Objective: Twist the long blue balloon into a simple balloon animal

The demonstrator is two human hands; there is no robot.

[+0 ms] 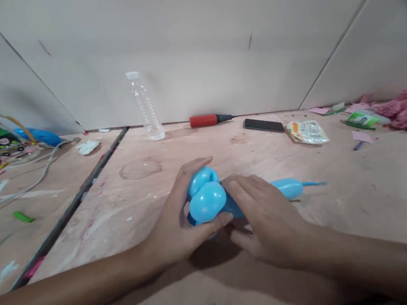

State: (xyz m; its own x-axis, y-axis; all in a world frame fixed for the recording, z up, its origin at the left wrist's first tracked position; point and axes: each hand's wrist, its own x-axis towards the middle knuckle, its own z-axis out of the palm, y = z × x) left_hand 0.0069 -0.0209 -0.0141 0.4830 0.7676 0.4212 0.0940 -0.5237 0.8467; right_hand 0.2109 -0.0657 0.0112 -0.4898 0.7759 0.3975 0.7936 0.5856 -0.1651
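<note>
Between my hands, just over the wooden table, is a blue modelling balloon (pixel 207 201) twisted into rounded bubbles at its left end. My left hand (pixel 183 220) is wrapped round those bubbles, its thumb pressed along the near side and its fingers behind them. Over the straight part, my right hand (pixel 264 214) closes from above, right beside the bubbles. The balloon's far end sticks out to the right past that hand and narrows to a thin uninflated tail. Some of the fingertips are hidden behind the balloon.
Along the wall stand or lie a clear plastic bottle (pixel 147 110), a red balloon pump (pixel 203 120), a black phone (pixel 263 125) and a plastic packet (pixel 306 133). Pink crumpled material (pixel 402 107) lies far right. A printed clear container (pixel 3 132) and cables are left, beyond a table gap (pixel 96 171).
</note>
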